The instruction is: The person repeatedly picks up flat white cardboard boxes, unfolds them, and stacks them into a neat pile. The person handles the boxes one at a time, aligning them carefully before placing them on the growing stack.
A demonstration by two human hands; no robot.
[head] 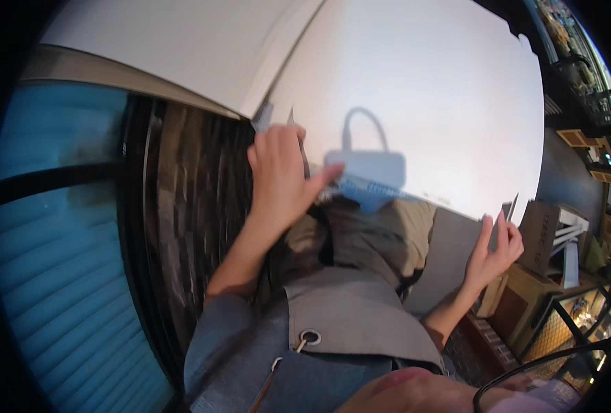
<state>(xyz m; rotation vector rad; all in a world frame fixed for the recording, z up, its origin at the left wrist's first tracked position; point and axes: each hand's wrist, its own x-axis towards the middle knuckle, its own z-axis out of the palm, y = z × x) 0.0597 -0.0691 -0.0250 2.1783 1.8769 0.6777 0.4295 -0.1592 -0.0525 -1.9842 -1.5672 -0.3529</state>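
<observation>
A large white sheet of board [439, 103], slit at its near corners, spreads in front of me. My left hand [279, 170] is at its near left corner, the fingers curled by a slit and the thumb stretched over the near edge. At the near right corner my right hand [496, 250] pinches the edge beside another slit. A blurred blue-grey block shape with a loop [365, 162] shows on the board near my left thumb; whether it is printed is unclear. Blue marks run along that edge.
Another white panel [171, 46] adjoins at upper left. Left of me are a dark-framed window with blue slats [63, 258] and a dark textured surface [202, 196]. At right, a cardboard box [537, 232] holds white pieces, above a wooden cabinet [525, 304].
</observation>
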